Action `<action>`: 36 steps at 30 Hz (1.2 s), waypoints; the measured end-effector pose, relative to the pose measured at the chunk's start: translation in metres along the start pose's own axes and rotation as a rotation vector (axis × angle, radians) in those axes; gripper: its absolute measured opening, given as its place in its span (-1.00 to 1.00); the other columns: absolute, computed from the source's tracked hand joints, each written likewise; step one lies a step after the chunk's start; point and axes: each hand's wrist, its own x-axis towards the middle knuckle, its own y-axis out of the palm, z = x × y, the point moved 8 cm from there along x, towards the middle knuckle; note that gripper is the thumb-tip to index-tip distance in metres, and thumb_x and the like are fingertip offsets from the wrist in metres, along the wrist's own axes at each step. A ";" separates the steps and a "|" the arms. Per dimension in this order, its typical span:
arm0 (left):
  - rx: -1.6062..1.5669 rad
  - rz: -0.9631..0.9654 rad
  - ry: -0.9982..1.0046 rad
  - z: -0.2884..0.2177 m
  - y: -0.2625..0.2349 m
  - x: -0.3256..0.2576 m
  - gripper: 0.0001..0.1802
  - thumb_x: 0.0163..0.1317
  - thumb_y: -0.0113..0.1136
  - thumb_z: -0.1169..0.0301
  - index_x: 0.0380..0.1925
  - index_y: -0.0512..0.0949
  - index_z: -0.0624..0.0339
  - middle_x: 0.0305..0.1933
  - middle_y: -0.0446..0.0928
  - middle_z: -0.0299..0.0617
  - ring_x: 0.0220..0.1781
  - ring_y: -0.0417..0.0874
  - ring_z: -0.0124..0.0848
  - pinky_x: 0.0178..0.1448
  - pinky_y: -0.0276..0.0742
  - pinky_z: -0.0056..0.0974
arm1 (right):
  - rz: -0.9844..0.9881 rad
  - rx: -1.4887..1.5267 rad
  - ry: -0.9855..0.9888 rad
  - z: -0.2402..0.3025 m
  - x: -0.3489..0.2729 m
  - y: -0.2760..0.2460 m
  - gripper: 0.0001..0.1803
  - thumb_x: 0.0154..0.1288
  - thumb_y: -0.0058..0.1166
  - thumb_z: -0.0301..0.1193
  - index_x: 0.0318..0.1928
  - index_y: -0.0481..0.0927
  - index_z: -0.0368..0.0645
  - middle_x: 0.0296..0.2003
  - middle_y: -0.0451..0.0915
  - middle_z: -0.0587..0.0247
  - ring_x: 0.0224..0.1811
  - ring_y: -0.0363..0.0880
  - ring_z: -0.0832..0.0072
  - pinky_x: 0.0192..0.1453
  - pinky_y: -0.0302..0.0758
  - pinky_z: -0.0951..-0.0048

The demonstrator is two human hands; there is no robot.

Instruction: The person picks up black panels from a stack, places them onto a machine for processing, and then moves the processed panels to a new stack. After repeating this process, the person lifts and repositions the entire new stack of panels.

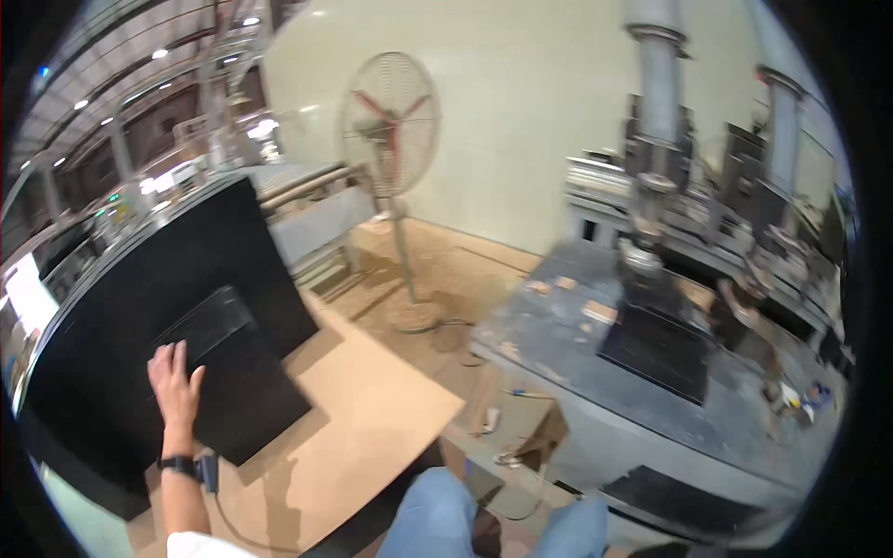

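Note:
My left hand (175, 386) reaches up from the lower left, fingers stretched out and thumb apart. It lies at the left edge of a smaller black panel (244, 391), which leans against a large upright stack of black panels (121, 325). Whether the fingertips press on the panel or only rest near it, I cannot tell. On the wrist is a dark band with a small device (207, 472) and a cable. Under the panels is a tan board (372, 400). My right hand is not in view.
At the right stands a grey machine table (558, 344) with a black panel (656, 349) under the machine heads (642, 251) and scattered wood scraps (600, 312). A pedestal fan (391, 126) stands by the wall. Sawdust and a cable lie on the floor.

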 end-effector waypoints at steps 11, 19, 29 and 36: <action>-1.294 0.083 0.862 -0.584 -0.081 0.032 -0.44 0.03 0.35 0.23 0.06 0.48 0.10 0.13 0.43 -0.07 0.30 0.35 -0.08 0.36 0.24 0.06 | 0.217 0.544 0.294 -0.029 -0.009 -0.025 -0.54 0.21 -0.15 -0.62 0.15 0.48 -0.22 0.05 0.53 -0.11 0.09 0.51 0.05 0.21 0.41 0.20; -1.228 0.442 0.828 -0.729 -0.060 -0.010 -0.13 0.17 0.01 -0.26 0.30 0.28 0.17 0.39 0.21 -0.05 0.49 0.05 -0.09 0.51 -0.14 0.09 | -0.190 0.982 0.055 -0.058 0.058 -0.157 -0.59 0.18 0.01 -0.58 0.09 0.49 -0.30 0.02 0.54 -0.10 0.07 0.51 0.02 0.19 0.41 0.18; -1.221 0.031 1.001 -0.506 -0.085 -0.072 -0.53 -0.16 0.23 0.38 -0.10 0.56 0.00 -0.24 0.47 -0.28 -0.15 0.51 -0.30 -0.08 0.50 -0.27 | -0.560 0.898 -0.705 0.184 0.238 -0.243 -0.64 0.06 0.08 -0.52 -0.07 0.62 0.00 -0.09 0.62 0.30 -0.04 0.59 0.28 0.08 0.53 0.21; -0.757 -0.047 0.878 -0.268 -0.132 -0.031 -0.71 -0.09 0.25 0.45 -0.26 0.60 0.02 -0.24 0.58 -0.32 -0.28 0.58 -0.35 -0.28 0.56 -0.33 | -0.296 0.957 -0.907 0.303 0.298 -0.206 -0.56 0.14 0.18 -0.23 0.07 0.57 0.04 0.08 0.55 0.28 0.14 0.46 0.16 0.25 0.36 0.14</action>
